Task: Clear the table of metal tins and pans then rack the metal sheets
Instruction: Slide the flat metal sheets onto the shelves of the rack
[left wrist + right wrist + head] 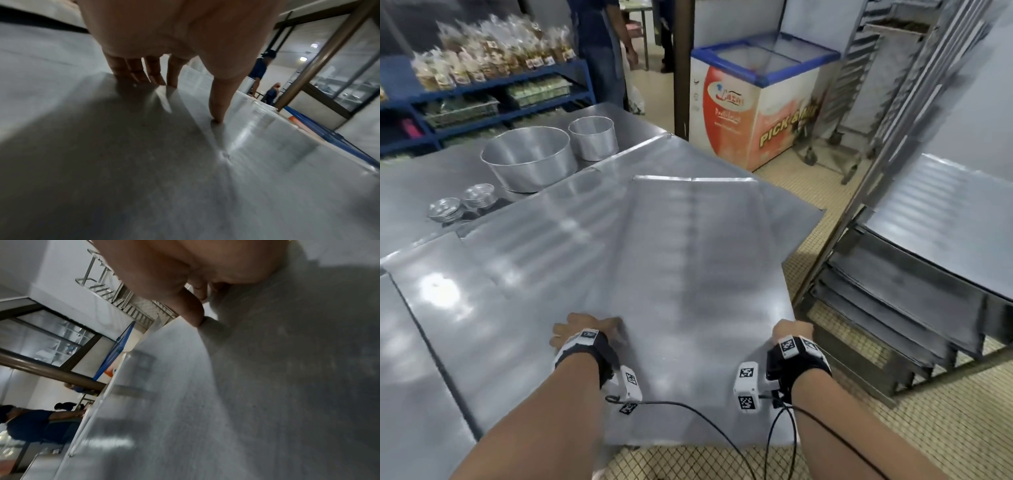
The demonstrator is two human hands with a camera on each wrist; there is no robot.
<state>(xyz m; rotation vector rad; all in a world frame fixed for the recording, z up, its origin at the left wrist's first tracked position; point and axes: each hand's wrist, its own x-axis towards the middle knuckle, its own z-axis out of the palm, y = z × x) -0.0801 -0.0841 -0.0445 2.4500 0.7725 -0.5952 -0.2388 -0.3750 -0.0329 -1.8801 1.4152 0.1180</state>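
Large flat grey metal sheet (688,274) held over the steel counter (421,342), angled toward the tall metal rack (893,308). Left hand (585,330) spread, fingertips (144,78) pressing its top; right hand (792,330) pinching its right edge. Round metal pans (527,159) and small tins (445,209) not yet cleared; several sheets already racked.

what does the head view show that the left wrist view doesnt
Only the head view shows the right hand gripping the right edge of the metal sheet, the large pan, the smaller pan, the small tins and the rack with sheets already in it.

Only the left wrist view shows the fingertips and thumb pressed straight down on the metal, and two people far off.

Both show the left hand on the sheet, and the blue-edged freezer.
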